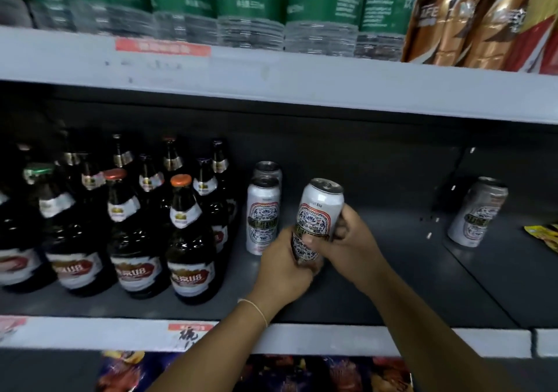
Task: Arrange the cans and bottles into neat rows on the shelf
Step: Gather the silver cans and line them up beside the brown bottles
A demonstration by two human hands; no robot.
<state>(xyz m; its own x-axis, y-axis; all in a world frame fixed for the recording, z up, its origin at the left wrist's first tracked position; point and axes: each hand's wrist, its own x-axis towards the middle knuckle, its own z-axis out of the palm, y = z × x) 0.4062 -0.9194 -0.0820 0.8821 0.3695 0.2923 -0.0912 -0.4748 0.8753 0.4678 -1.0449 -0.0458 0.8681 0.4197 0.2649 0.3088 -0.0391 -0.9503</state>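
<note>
— Gripping what? Both hands?
— Yes. Left hand and right hand both wrap fingers around one white patterned can, tilted, low over the dark shelf.
— Neighbours?
— Two matching cans stand just left, brown bottles beyond them; a lone can well right.

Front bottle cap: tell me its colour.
Orange cap, clearest in the head view.

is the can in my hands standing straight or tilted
Tilted. The can leans top-right, held by the left hand and right hand; the shelved can beside it stands upright.
</note>
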